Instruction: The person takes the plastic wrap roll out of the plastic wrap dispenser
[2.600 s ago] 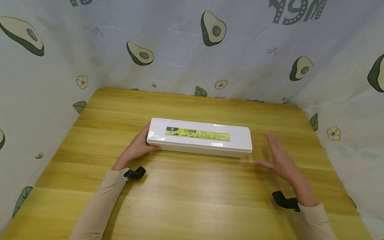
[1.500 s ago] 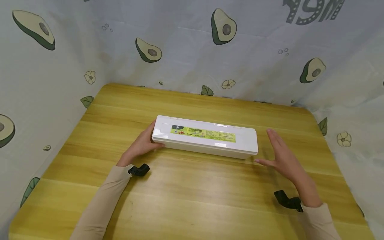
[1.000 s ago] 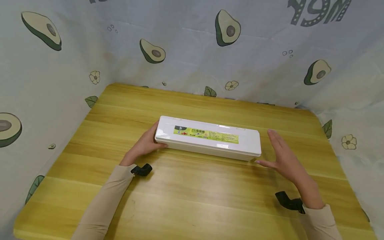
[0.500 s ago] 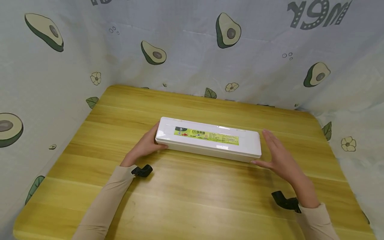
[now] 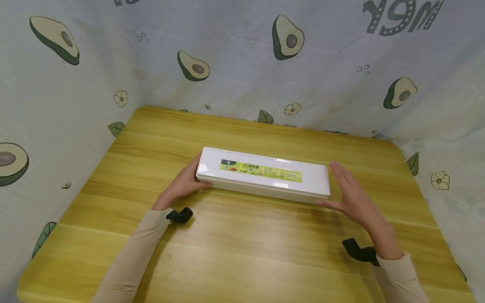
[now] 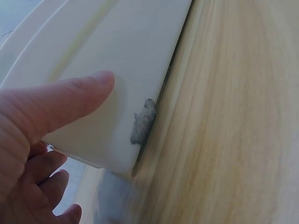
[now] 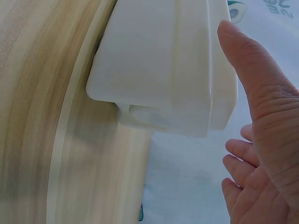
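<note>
A long white cling film box with a lid and a yellow-green label lies across the middle of the wooden table. At its left end, my left hand grips it, thumb on the front face and the other fingers round the end, partly hidden in the head view. In the left wrist view that thumb lies flat on the white wall, near a small grey patch at the lower edge. Beside the box's right end is my right hand, fingers straight and thumb spread, thumb tip close to the front corner.
The wooden table has rounded corners. A white curtain printed with avocados hangs behind it and along both sides. Black wrist cameras sit on the left wrist and the right wrist, over beige sleeves.
The right hand has come left, nearer the box's right end. The left hand keeps its hold. The whole scene has shifted somewhat right in the head view.
</note>
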The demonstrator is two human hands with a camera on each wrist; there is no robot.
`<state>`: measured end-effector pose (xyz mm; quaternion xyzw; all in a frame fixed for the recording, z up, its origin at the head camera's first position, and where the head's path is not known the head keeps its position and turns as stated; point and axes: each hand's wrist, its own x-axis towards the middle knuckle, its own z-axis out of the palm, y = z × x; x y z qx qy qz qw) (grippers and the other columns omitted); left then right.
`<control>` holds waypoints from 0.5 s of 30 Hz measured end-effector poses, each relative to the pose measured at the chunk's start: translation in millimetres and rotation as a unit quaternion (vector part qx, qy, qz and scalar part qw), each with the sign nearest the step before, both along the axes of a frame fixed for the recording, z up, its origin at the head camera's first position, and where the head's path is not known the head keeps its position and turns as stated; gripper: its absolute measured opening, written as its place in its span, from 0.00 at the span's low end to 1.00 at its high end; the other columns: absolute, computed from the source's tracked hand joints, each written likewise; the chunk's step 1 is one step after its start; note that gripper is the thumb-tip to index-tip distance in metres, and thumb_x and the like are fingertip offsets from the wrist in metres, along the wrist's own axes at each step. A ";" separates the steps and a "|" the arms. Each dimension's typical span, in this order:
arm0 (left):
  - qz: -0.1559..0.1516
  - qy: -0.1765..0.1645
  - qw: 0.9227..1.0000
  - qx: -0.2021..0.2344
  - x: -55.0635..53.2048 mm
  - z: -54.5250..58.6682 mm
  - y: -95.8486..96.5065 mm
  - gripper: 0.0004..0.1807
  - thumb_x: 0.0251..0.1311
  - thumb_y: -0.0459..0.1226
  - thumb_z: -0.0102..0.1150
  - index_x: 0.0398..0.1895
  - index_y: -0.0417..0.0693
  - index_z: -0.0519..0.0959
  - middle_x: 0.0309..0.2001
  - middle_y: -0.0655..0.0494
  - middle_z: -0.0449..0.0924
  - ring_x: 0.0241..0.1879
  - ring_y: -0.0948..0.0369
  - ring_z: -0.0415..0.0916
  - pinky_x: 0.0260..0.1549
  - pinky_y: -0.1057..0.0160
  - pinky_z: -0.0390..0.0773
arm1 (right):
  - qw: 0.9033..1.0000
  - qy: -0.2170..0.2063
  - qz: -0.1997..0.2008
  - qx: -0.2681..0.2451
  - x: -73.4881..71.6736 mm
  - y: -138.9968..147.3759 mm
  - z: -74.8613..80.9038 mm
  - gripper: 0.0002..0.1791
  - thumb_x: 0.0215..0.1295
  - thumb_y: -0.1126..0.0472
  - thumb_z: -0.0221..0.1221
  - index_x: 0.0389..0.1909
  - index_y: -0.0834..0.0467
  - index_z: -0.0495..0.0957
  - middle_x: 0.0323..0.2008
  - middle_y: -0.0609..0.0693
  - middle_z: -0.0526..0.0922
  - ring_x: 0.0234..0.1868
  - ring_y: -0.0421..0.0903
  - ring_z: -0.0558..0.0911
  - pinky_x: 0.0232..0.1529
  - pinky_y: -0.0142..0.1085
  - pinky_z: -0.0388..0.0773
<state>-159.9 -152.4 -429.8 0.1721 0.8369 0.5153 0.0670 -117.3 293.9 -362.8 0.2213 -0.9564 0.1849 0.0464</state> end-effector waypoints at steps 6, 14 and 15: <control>0.003 -0.006 1.000 -0.002 -0.6 -1.6 0.2 0.59 0.46 0.33 0.71 0.75 0.53 0.40 0.73 0.47 0.53 0.71 0.47 0.53 0.69 0.42 0.52 | 1.000 -0.013 -0.003 0.011 -0.7 -2.4 4.0 0.64 0.42 0.53 0.73 0.74 0.58 0.41 0.72 0.66 0.49 0.71 0.65 0.53 0.58 0.65 0.61; 0.000 -0.005 1.000 0.006 -1.1 -3.0 -0.6 0.59 0.46 0.34 0.71 0.75 0.54 0.40 0.73 0.47 0.54 0.71 0.48 0.54 0.69 0.43 0.53 | 1.000 -0.008 -0.001 0.018 -4.4 -8.8 5.5 0.63 0.41 0.52 0.73 0.74 0.60 0.43 0.71 0.67 0.52 0.70 0.66 0.55 0.58 0.65 0.61; 0.001 -0.005 1.000 0.007 -1.0 -2.8 -0.6 0.59 0.46 0.34 0.71 0.75 0.54 0.40 0.73 0.47 0.54 0.71 0.48 0.54 0.69 0.43 0.53 | 1.000 -0.007 -0.001 0.018 -4.6 -9.5 5.8 0.63 0.41 0.52 0.73 0.74 0.60 0.43 0.71 0.67 0.51 0.70 0.65 0.55 0.58 0.64 0.61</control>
